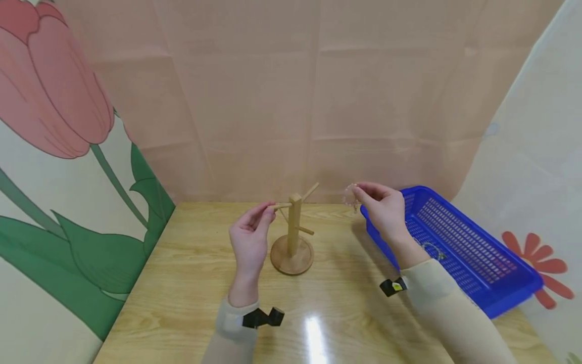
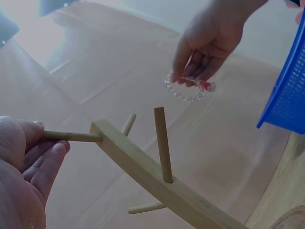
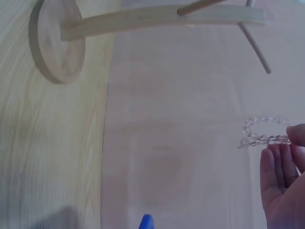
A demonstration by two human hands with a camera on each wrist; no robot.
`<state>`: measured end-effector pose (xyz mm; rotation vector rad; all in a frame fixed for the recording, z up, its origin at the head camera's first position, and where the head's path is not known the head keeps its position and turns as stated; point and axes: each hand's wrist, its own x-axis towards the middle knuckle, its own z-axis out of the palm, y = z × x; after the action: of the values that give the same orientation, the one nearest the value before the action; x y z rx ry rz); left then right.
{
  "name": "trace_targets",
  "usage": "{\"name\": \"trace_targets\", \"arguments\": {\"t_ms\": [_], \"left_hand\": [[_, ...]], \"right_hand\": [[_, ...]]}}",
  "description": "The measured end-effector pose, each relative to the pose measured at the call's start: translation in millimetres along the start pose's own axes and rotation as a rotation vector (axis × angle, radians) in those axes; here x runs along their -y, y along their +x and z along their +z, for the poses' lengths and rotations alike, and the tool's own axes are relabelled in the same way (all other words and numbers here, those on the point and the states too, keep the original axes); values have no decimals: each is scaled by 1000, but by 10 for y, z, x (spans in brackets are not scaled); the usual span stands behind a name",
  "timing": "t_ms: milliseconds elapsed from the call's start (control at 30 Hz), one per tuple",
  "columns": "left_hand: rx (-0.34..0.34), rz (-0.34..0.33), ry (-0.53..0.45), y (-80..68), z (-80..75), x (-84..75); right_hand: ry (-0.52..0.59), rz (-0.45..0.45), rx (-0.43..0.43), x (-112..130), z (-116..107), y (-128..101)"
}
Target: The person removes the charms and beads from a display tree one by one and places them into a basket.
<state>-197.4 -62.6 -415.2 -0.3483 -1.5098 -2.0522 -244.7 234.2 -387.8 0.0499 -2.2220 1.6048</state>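
While left hand (image 1: 249, 241) pinches stand peg (image 2: 71, 136) | right hand (image 1: 384, 210) pinches bracelet (image 2: 183, 89) — apart, right of stand (image 1: 293, 237)

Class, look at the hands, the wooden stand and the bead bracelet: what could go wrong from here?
1. The right hand pinches the bracelet only at its fingertips, in the air; it might slip and drop to the table.
2. The left hand holds just one thin peg of the stand; a pull there could tip the stand or strain the peg.
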Motion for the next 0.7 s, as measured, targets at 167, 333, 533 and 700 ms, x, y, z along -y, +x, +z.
{"name": "trace_targets", "arguments": {"t_ms": [167, 333, 533, 700], "left_hand": [[4, 8, -12, -5, -4, 2], [11, 12, -12, -11, -2, 4], [14, 6, -9, -18, -1, 10], [6, 8, -9, -13, 3, 15]], "right_hand": [[-45, 16, 30, -18, -105, 1], [-83, 32, 14, -69, -230, -6], [-118, 19, -7, -123, -376, -43], [-108, 18, -12, -162, -479, -50]]}}
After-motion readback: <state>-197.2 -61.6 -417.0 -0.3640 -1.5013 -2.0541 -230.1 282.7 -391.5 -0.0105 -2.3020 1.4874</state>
